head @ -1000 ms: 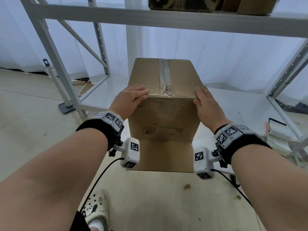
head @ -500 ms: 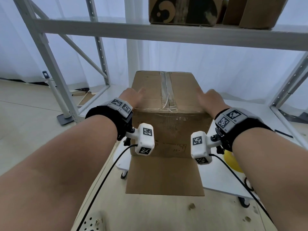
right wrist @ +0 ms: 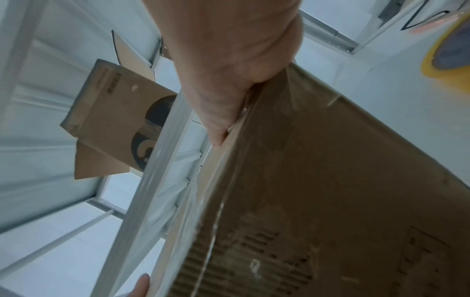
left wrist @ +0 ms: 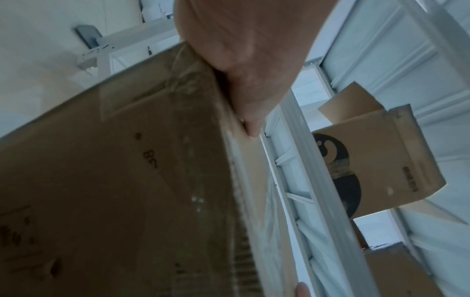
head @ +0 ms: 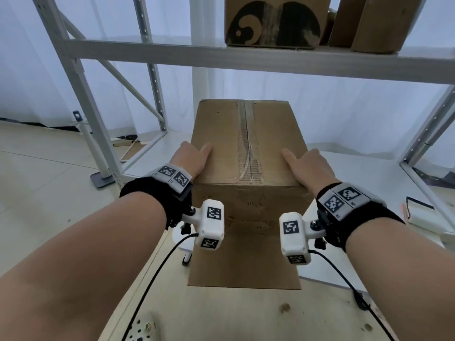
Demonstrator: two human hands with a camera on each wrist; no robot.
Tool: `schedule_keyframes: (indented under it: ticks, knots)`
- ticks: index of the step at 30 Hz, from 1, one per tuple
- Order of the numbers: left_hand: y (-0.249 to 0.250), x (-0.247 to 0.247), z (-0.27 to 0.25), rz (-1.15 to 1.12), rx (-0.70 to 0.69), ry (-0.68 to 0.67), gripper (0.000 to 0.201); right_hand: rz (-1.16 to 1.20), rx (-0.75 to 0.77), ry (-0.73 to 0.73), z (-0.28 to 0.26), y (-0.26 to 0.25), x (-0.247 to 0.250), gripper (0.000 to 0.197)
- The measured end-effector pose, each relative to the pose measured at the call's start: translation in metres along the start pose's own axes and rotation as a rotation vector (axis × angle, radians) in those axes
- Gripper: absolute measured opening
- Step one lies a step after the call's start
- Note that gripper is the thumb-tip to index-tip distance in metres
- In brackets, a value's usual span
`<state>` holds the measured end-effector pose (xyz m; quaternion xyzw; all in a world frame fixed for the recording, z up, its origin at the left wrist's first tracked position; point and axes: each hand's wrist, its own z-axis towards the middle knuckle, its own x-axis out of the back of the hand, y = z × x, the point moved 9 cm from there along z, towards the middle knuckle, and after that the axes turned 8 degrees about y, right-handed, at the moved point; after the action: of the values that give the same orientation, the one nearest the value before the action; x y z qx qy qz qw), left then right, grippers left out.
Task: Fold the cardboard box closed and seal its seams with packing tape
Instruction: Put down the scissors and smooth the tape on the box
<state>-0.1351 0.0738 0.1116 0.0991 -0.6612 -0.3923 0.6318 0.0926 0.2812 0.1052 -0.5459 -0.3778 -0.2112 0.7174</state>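
The brown cardboard box (head: 221, 134) stands upright before me, its top flaps closed. Clear packing tape (head: 248, 143) runs along the top centre seam and over the near edge. A loose bottom flap (head: 243, 264) hangs toward me below the near face. My left hand (head: 192, 158) grips the box's left top edge, thumb on top. My right hand (head: 307, 163) grips the right top edge the same way. The fingers down both sides are hidden. The wrist views show the left hand (left wrist: 241, 50) and the right hand (right wrist: 229, 50) clamped on the box's (left wrist: 114, 180) corners.
A white metal shelf beam (head: 246, 55) crosses just above the box, with other cardboard boxes (head: 273, 20) on it. A yellow tape roll (right wrist: 447, 50) lies on the white table (head: 369, 193) to the right. Shelf uprights stand on both sides. A wooden surface (head: 221, 316) lies below.
Both hands have slid from the box's near top edge to its left and right edges. The box now sits higher and nearer in view, closer to the shelf beam.
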Motion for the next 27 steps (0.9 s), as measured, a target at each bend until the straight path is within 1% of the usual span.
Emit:
schedule_keyframes:
  ticks: [5,8,12,15,18,20,22,25,26,27]
  knots:
    - [-0.007,0.048,-0.033,-0.058,-0.049,0.088,0.063,0.281,-0.008,0.019,-0.040,-0.013,0.024,0.078]
    - [-0.007,0.079,-0.060,-0.082,-0.081,0.129,0.059,0.355,0.005,0.033,-0.069,-0.024,0.046,0.074]
    - [-0.002,0.121,-0.091,-0.125,-0.119,0.183,0.069,0.400,0.043,0.077,-0.107,-0.038,0.080,0.072]
    - [0.005,0.158,-0.113,-0.172,-0.155,0.249,0.069,0.454,0.083,0.116,-0.133,-0.053,0.111,0.071]
    - [0.014,0.195,-0.133,-0.269,-0.196,0.306,0.068,0.450,0.179,0.162,-0.160,-0.075,0.143,0.065]
    - [0.020,0.214,-0.141,-0.319,-0.216,0.362,0.069,0.440,0.230,0.218,-0.168,-0.087,0.162,0.062]
    - [0.026,0.233,-0.151,-0.383,-0.242,0.424,0.065,0.484,0.294,0.283,-0.177,-0.099,0.179,0.064]
    - [0.031,0.257,-0.167,-0.517,-0.316,0.568,0.056,0.659,0.392,0.386,-0.189,-0.105,0.197,0.073]
    - [0.030,0.260,-0.172,-0.584,-0.343,0.596,0.056,0.738,0.411,0.401,-0.190,-0.103,0.198,0.075]
    - [0.028,0.260,-0.173,-0.651,-0.369,0.608,0.056,0.801,0.417,0.383,-0.190,-0.101,0.197,0.077]
